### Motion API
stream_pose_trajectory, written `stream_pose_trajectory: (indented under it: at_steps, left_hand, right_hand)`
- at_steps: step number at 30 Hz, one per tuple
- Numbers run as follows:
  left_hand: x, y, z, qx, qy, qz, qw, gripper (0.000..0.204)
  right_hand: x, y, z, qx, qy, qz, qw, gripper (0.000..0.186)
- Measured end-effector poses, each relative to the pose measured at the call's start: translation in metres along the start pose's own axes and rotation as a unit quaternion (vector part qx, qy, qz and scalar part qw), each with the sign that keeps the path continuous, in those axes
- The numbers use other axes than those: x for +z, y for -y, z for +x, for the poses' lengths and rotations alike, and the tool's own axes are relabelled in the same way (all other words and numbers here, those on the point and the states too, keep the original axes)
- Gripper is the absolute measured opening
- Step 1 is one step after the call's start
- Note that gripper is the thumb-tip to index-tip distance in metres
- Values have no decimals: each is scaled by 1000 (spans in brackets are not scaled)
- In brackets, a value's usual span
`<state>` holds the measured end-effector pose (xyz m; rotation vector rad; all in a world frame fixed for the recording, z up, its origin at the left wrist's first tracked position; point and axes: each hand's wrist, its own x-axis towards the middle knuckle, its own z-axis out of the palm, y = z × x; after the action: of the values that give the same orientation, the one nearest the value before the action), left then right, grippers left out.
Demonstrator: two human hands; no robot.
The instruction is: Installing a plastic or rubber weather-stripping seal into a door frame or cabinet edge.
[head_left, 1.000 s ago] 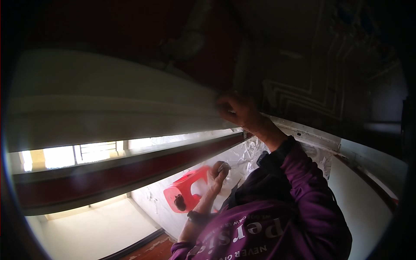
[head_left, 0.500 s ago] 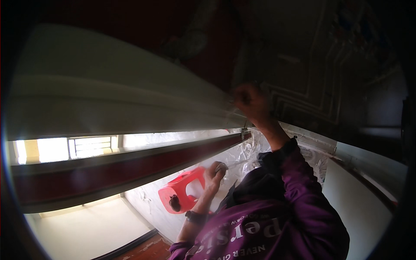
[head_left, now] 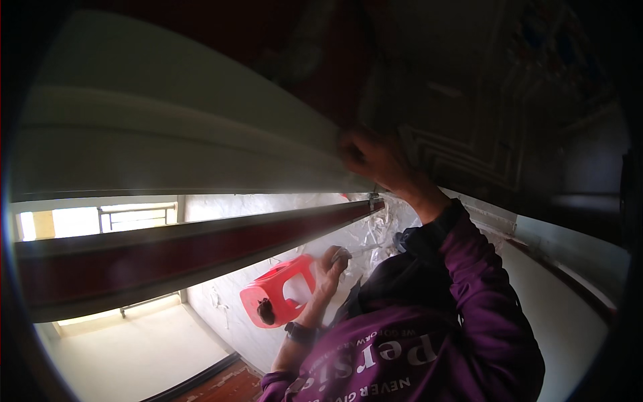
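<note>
My right hand [head_left: 375, 157] is raised to the end of a long pale panel [head_left: 181, 151], its fingers curled against the panel's edge. Shadow hides whatever those fingers may hold. Lower down, my left hand [head_left: 330, 266] is closed round a small greyish thing, too unclear to name. A thin pale streak runs from it toward crumpled clear plastic sheeting [head_left: 378, 231]. Below the panel, a dark red door edge [head_left: 181, 258] with a metal fitting [head_left: 376, 203] at its end slants between my hands and the left side.
Under my left hand a red plastic stool [head_left: 264, 295] stands on the pale floor [head_left: 218, 311], with a dark brown thing [head_left: 266, 311] on it. Bright windows [head_left: 134, 218] lie at the left. A dark surface with pale grooved lines [head_left: 469, 157] fills the upper right. A pale panel [head_left: 549, 315] stands at the right.
My right hand has shifted slightly left along the panel's edge. My left hand has barely moved and stays closed. The view has tilted a little, so the panel and door edge sit higher.
</note>
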<state>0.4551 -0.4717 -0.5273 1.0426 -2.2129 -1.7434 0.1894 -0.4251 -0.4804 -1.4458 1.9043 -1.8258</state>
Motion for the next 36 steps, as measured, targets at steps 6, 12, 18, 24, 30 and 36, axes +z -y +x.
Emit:
stream_pose_trajectory:
  at_steps: [6, 12, 18, 24, 30, 36]
  left_hand:
    - [3, -1, 0, -2, -11, -6, 1000, 50]
    - [-3, 5, -1, -25, 10, 12, 1000, 42]
    - [-2, 2, -1, -25, 1, 2, 1000, 39]
    - [-2, 1, -4, -30, 2, -24, 999, 21]
    - [-6, 4, -5, -42, -9, -10, 999, 20]
    - [-4, -1, -2, -49, 5, -3, 999, 20]
  right_hand:
    - [9, -36, -27, 135, -138, 131, 972, 17]
    - [17, -48, -50, 114, -112, 10, 987, 19]
    - [37, -65, -50, 89, -130, -56, 986, 18]
    - [30, -71, -49, 77, -110, -64, 989, 18]
    - [10, -70, -48, 156, -169, 64, 971, 19]
    - [27, -60, -49, 57, -111, -1, 992, 18]
